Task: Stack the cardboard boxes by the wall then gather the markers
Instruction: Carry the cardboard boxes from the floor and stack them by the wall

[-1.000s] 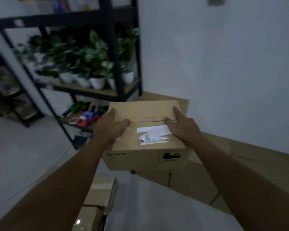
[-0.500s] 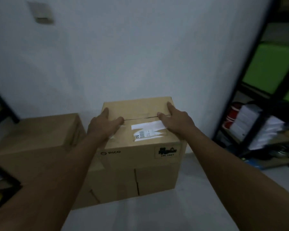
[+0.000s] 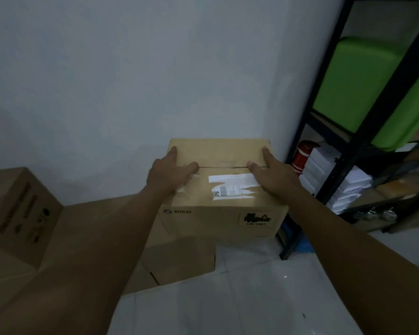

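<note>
The left hand and right hand lie flat with straight fingers on the top of the small brown cardboard box with a torn white label, 1 at each side, thumbs meeting its centre seam; neither curls round anything. The box sits against the white wall, and seems to overhang the larger flat brown carton beneath it. To finish this step well, press down evenly and slide it until its edges sit square, then let go. To the left stands a taller printed brown carton. Close on the right, the black metal shelving frame with white packets and a green cushion limits sideways room. No markers are in view.
</note>
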